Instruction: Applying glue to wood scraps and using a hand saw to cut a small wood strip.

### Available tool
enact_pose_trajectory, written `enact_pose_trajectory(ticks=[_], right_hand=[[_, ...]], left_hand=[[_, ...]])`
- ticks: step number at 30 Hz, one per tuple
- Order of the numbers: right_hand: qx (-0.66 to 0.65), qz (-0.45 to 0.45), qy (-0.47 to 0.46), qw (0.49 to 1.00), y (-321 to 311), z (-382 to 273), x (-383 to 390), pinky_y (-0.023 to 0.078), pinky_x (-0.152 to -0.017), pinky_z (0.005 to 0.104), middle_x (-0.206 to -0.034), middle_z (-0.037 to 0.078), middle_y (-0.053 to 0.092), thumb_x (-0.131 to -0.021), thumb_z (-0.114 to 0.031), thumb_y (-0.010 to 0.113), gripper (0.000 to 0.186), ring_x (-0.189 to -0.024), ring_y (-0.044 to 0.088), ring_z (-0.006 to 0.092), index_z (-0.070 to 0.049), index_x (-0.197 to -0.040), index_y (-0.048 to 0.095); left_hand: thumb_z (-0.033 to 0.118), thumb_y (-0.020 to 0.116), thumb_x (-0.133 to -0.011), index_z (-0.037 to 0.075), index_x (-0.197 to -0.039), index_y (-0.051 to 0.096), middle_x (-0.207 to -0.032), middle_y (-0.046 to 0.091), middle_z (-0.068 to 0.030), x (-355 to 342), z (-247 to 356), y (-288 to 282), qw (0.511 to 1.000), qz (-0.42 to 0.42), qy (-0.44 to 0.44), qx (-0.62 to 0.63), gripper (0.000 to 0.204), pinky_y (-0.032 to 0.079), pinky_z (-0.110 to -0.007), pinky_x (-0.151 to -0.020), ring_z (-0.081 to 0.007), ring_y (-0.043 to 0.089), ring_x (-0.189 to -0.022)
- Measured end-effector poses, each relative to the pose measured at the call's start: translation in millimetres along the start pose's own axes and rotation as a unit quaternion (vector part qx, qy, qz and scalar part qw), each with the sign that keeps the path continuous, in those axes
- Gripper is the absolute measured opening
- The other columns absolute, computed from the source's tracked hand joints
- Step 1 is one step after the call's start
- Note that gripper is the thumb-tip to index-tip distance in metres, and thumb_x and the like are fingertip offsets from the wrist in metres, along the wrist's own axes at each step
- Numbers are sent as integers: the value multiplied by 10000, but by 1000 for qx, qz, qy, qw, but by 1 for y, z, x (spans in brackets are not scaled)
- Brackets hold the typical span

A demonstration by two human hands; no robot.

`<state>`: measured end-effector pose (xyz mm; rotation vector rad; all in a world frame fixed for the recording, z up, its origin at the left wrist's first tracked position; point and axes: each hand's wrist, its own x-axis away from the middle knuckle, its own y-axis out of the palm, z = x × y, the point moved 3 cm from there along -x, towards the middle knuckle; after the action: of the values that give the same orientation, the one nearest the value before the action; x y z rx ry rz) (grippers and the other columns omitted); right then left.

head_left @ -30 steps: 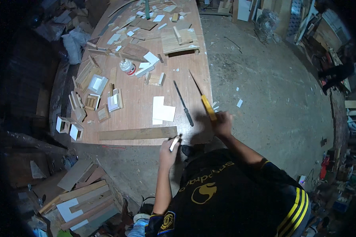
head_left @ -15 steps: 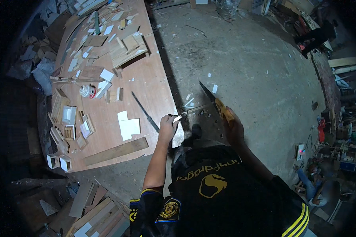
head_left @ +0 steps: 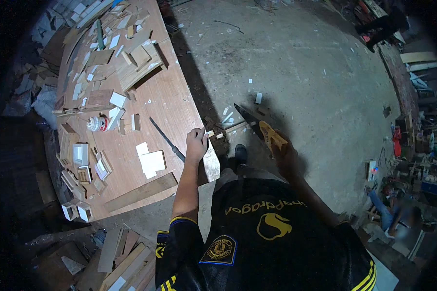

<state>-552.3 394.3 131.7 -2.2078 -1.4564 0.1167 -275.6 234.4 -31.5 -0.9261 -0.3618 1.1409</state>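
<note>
My left hand (head_left: 197, 144) is closed at the right edge of the wooden work table (head_left: 172, 106). From its fingers a short pale wood strip (head_left: 210, 133) sticks out past the edge. My right hand (head_left: 284, 154) grips a hand saw (head_left: 267, 133) by its yellow handle. The dark blade points away and to the left, over the floor and apart from the strip. Left of my left hand, a slim dark tool with a handle, perhaps a file (head_left: 167, 138), lies on the table. White flat pieces (head_left: 153, 162) lie close to it.
A plank (head_left: 141, 193) lies along the near table edge. Farther left are a white bottle with a red label (head_left: 97, 124), small wooden boxes (head_left: 80, 153) and many offcuts. White scraps (head_left: 259, 98) dot the concrete floor. A seated person (head_left: 398, 220) is at the right.
The view has shifted. My left hand has moved slightly farther along the table edge with the strip. The saw has come a little left and nearer, its blade still in the air.
</note>
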Motion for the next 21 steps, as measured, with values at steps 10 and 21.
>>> enact_pose_trajectory(ticks=[10,21], right_hand=[[61,-7,-64,996,38,-35,12,532,-838,359,-1223,196,636,-996,-180,540,458,-1003,672,243,-44,-1419,431],[-27,-62,-14,998,102,-76,5,525,-745,322,-1061,156,616,-1003,-102,499,448,-806,607,168,-38,-1436,404]], left_hand=[[243,543,-957,140,-1150,659,-1062,629,-105,-39,-9,3,990,14,-102,-94,247,425,-493,-884,-315,542,-1032],[179,552,-904,40,-1223,552,-1342,487,-153,-53,-17,13,989,35,-86,-111,348,232,-591,-1122,-382,363,-1351]])
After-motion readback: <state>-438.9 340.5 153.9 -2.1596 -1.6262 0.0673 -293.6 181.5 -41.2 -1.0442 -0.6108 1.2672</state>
